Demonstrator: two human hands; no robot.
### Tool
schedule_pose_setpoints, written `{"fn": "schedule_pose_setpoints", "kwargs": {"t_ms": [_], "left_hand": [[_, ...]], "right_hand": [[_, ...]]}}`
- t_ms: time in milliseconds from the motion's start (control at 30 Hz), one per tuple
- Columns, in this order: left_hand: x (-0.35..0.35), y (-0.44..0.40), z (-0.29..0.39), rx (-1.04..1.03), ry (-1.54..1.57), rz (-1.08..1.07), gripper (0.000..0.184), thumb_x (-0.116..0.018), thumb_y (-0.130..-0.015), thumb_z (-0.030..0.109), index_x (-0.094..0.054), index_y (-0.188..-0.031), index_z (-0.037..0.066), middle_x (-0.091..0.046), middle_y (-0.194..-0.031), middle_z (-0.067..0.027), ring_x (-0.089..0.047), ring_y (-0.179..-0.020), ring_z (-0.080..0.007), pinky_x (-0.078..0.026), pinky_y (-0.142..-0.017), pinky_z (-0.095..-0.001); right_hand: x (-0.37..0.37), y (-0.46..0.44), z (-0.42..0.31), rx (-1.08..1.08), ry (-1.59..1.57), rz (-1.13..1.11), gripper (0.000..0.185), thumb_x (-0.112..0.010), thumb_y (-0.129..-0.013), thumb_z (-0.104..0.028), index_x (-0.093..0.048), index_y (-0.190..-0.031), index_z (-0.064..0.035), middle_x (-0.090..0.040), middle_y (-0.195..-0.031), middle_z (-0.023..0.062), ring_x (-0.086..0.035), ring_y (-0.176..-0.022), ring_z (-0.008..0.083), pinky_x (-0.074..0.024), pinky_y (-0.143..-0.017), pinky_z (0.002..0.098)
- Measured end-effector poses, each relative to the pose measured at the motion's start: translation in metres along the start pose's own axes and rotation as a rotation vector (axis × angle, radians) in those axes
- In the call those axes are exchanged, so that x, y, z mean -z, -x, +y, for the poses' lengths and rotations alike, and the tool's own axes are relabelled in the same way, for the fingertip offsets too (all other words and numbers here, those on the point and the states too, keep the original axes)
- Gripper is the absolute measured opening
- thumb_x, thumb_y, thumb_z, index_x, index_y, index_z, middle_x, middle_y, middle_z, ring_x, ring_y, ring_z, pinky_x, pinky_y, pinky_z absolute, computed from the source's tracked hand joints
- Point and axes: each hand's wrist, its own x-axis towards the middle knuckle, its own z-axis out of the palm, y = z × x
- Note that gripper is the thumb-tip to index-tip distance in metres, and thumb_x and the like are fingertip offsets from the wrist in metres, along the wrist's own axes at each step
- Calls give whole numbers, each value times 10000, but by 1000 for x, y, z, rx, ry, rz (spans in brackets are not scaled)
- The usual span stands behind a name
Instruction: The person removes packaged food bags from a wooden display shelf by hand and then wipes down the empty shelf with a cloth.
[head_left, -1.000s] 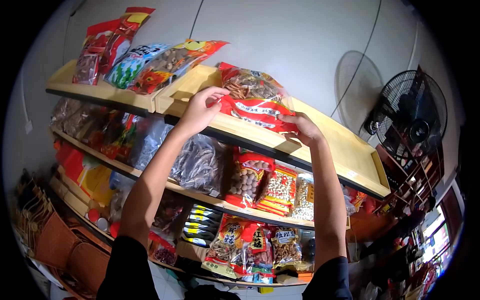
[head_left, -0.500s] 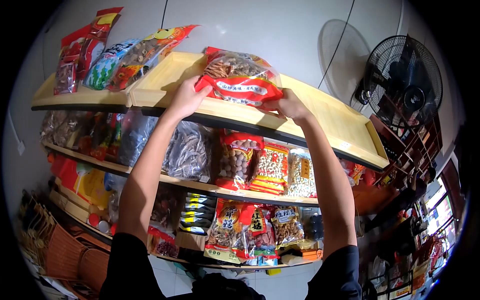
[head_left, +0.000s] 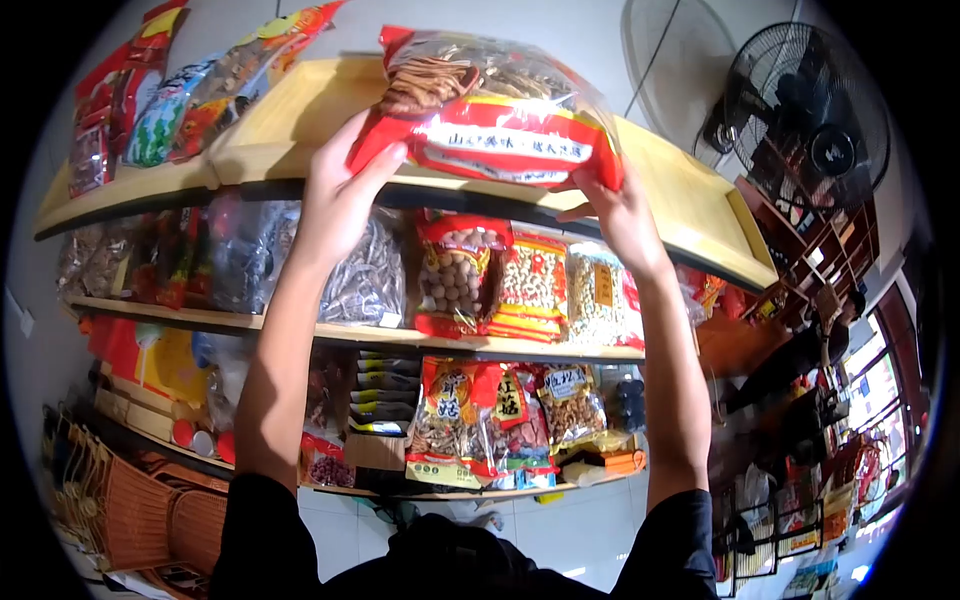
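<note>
Between both hands is a large clear-and-red bag of dried mushrooms or similar dried food, with a white printed label on its lower red band. My left hand grips its lower left corner, thumb on the front. At the lower right corner, my right hand holds the bag, its fingers partly hidden behind it. The bag is raised in front of the wooden top shelf and overlaps its front edge in view.
More packets stand at the left of the top shelf. Lower shelves hold a bag of round nuts, a cashew-like packet and bagged dried goods. A black fan is at right, wicker chairs at lower left.
The bag has come off the top shelf toward me and looks larger. Both hands have moved with it, and the view has shifted slightly.
</note>
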Motion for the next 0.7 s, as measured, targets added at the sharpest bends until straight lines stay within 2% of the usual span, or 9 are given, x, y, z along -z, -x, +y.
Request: {"fn": "schedule_pose_setpoints", "kwargs": {"t_ms": [133,167,233,267,333,433,467,600,700], "left_hand": [[-3,59,0,114,263,-65,589,-612,-820,42,-424,-1368,-65,-557,-1290,-126,-525,-1201,-185,-370,-1039,-314],[-3,70,0,133,285,-101,655,-611,-794,45,-382,-1398,-63,-512,-1342,-139,-478,-1260,-208,-331,-1075,-329],[3,95,-7,222,421,-184,824,-613,-749,76,-241,-1474,-55,-389,-1464,-174,-364,-1378,-260,-243,-1145,-377],[9,110,-19,236,720,-213,896,-652,-777,167,-165,-1495,-54,-358,-1487,-191,-322,-1406,-284,-203,-1168,-404],[11,125,-33,322,1061,-185,955,-697,-811,354,-157,-1501,-25,-379,-1470,-203,-396,-1351,-339,-284,-1135,-482],[25,163,-91,524,1461,-376,881,-624,-860,497,-201,-1512,84,-392,-1473,-167,-429,-1310,-382,-348,-1075,-571],[29,180,-105,595,1559,-397,856,-605,-867,533,-230,-1509,107,-405,-1467,-159,-453,-1288,-390,-374,-1052,-592],[95,281,-159,813,1465,-403,868,-596,-854,589,-288,-1486,80,-430,-1448,-162,-460,-1288,-368,-380,-1053,-570],[88,304,-111,1015,1114,-333,878,-688,-764,464,-334,-1451,48,-490,-1373,-165,-517,-1212,-340,-447,-973,-506]], "right_hand": [[-8,75,14,74,-216,84,668,-435,-897,126,-234,-1504,-66,-366,-1481,138,-510,-1241,250,-543,-902,345],[-14,91,8,30,-271,105,747,-410,-841,194,-226,-1515,-71,-240,-1560,126,-405,-1339,247,-465,-991,317],[-16,123,23,23,-125,178,780,-442,-803,188,-214,-1513,-42,-248,-1555,136,-305,-1396,246,-315,-1110,344],[-22,141,24,6,-106,200,802,-468,-790,174,-196,-1515,-36,-245,-1553,142,-279,-1411,251,-270,-1134,352],[-35,177,25,-24,-86,254,856,-525,-766,141,-154,-1519,-27,-238,-1548,156,-235,-1434,261,-190,-1172,369],[-59,220,23,-148,-266,159,1202,-721,-631,118,44,-1535,-88,-77,-1586,161,-117,-1466,283,-132,-1185,426],[-65,233,30,-108,-201,76,1251,-760,-652,106,100,-1532,-122,-135,-1564,184,-159,-1454,301,-146,-1182,445],[-104,290,52,-176,-210,-152,1310,-844,-681,-53,175,-1504,-62,93,-1585,207,24,-1473,285,-55,-1190,400],[-122,338,59,-318,-376,-300,1296,-835,-721,-82,201,-1500,-80,83,-1589,192,-29,-1466,261,-108,-1184,383]]}}
